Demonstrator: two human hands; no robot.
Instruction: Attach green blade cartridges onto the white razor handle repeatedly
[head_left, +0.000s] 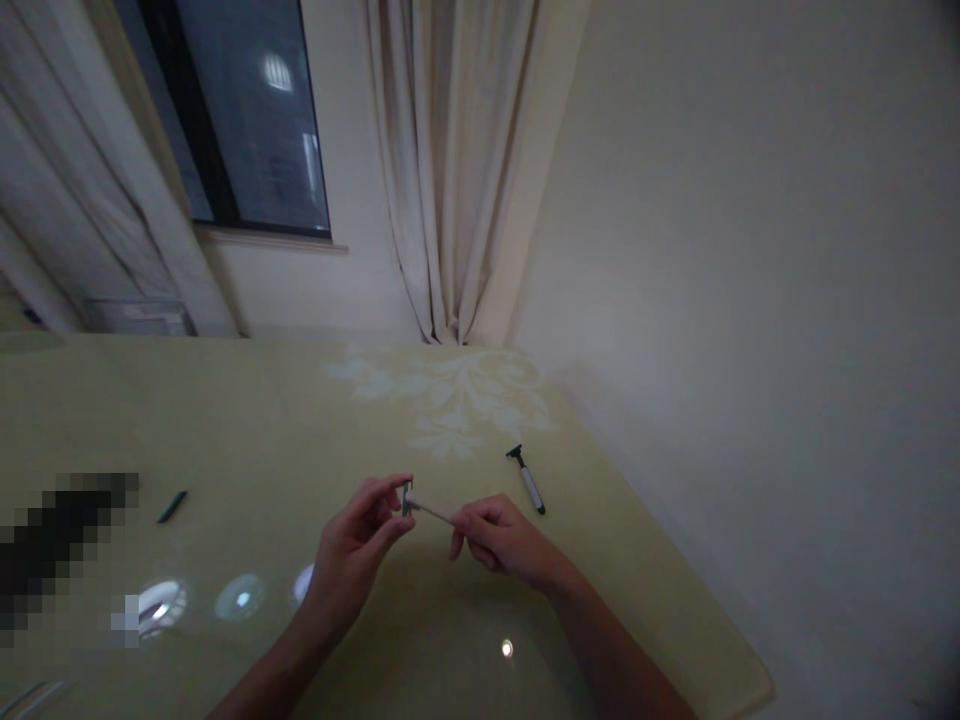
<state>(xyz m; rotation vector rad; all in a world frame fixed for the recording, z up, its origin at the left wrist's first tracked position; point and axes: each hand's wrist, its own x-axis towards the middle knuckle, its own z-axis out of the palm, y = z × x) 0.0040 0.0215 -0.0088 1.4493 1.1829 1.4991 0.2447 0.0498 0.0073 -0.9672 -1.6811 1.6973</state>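
Note:
Between the thumb and fingers of my left hand point(361, 532) is a small green and dark piece point(406, 498), held upright by its ends. My right hand point(504, 540) pinches the end of a thin, light-coloured stick point(433, 513). The stick's far tip touches the small piece or lies right against it. Beyond my right hand, a razor point(531, 488) with a black head and grey handle lies on the table. Another small green and black piece point(172, 507) rests on the table to the left.
The glossy yellowish table point(262, 420) has a pale floral pattern and reflected lights. Its right edge runs along a plain wall point(735, 300). Curtains point(450, 180) and a dark window point(255, 120) stand behind. A blurred-out dark patch covers the left side.

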